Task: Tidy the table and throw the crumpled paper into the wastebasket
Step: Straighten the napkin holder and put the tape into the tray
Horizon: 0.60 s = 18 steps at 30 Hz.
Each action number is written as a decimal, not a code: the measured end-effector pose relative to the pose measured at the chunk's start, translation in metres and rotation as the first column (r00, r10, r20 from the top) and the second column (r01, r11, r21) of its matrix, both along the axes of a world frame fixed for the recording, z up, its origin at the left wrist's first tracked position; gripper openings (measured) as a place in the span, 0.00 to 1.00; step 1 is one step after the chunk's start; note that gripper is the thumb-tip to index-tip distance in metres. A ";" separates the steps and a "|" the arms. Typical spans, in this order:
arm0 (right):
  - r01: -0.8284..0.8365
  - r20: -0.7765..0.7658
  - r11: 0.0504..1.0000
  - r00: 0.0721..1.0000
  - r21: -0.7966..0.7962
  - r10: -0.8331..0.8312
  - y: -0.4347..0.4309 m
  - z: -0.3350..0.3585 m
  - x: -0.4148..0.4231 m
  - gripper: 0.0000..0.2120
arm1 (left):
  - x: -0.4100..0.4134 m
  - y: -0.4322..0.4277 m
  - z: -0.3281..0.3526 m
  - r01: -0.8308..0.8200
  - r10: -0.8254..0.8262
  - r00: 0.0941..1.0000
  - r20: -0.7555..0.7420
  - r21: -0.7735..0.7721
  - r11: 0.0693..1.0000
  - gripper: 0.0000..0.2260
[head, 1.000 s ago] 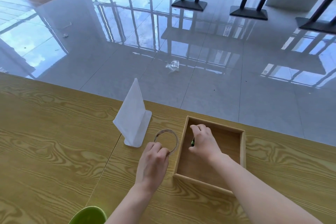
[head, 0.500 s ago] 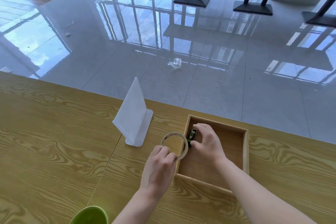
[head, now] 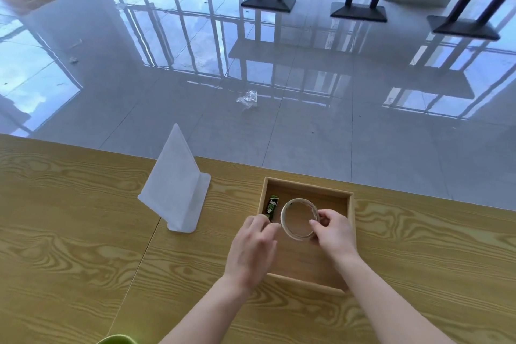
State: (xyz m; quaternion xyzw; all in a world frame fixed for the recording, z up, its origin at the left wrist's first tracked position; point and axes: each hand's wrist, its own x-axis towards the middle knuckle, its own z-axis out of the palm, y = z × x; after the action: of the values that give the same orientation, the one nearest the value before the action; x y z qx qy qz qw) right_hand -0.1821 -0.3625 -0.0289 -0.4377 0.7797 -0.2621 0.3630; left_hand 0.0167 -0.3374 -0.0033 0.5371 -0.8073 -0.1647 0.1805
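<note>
A square wooden tray (head: 351, 213) sits on the wood-grain table (head: 69, 246). Inside it, by the left wall, lies a small green packet (head: 271, 207). My right hand (head: 333, 234) grips a tape ring (head: 291, 229) by its right rim and holds it over the tray's middle. My left hand (head: 252, 248) hovers over the tray's left edge with loose fingers, just left of the ring and holding nothing. No crumpled paper shows on the table. A crumpled clear wrapper (head: 248, 98) lies on the floor beyond.
A white folded stand (head: 174, 184) rises left of the tray. A green rim (head: 117, 340) pokes in at the bottom edge. Black table bases (head: 268, 3) stand on the glossy floor far off. The table's far edge runs just behind the tray.
The tape ring went from my left hand, outside the tray, to my right hand over the tray. My right hand let go of the green packet, which now lies by the left wall.
</note>
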 end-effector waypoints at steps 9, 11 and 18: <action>-0.143 -0.279 0.988 0.948 0.056 0.153 -0.019 -0.004 0.001 0.24 | -0.005 -0.045 -0.003 -0.065 0.050 0.958 0.283 0.045 0.997 0.09; -0.159 -0.293 0.986 0.942 0.048 0.166 -0.021 -0.005 0.002 0.26 | -0.008 -0.054 -0.004 -0.060 0.042 0.943 0.331 0.043 0.997 0.07; -0.338 -0.347 0.938 0.872 0.079 0.344 -0.001 -0.014 0.004 0.43 | -0.004 -0.065 -0.012 -0.021 0.014 0.928 0.372 0.015 1.000 0.06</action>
State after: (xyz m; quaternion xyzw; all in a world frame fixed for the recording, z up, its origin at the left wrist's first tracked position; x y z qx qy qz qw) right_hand -0.1778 -0.3630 -0.0427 -0.6055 0.7450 -0.1043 0.2597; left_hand 0.0125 -0.4020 -0.0157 0.5675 -0.8205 -0.0661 0.0208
